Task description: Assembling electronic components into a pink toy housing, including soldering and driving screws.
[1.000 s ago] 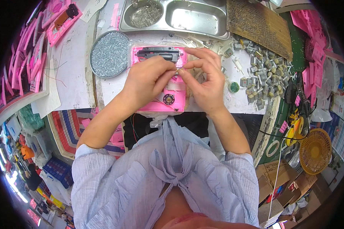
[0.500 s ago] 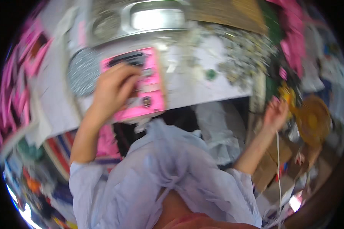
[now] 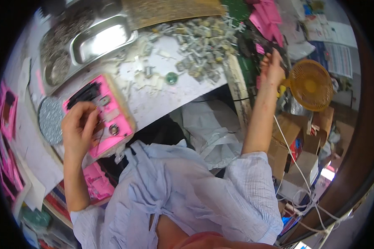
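Observation:
A pink plastic casing (image 3: 108,137) lies on the near left of the table, on a pale block. It holds a black slotted part (image 3: 84,94), a small grey metal piece (image 3: 104,101) and a round metal part (image 3: 114,129). My left hand (image 3: 79,124) rests over its left side, fingers curled and thumb close to them; what they hold, if anything, is hidden. Out past the table's right end, my right hand (image 3: 272,71) reaches with partly curled fingers among dark items (image 3: 278,54). Whatever it grips there cannot be made out.
Beside the casing stands a round container of silvery pins (image 3: 50,120). Behind are a steel compartment tray (image 3: 77,60) and heaped small metal parts (image 3: 207,43). Pink casings (image 3: 266,20) hang at far right, near an amber ringed fan-like thing (image 3: 311,85). A white cable (image 3: 293,155) trails past cardboard boxes.
The view has swung, shifting the table leftward. My right hand has reached farther forward, from beside the amber thing to the dark items. My left hand stays over the pink casing.

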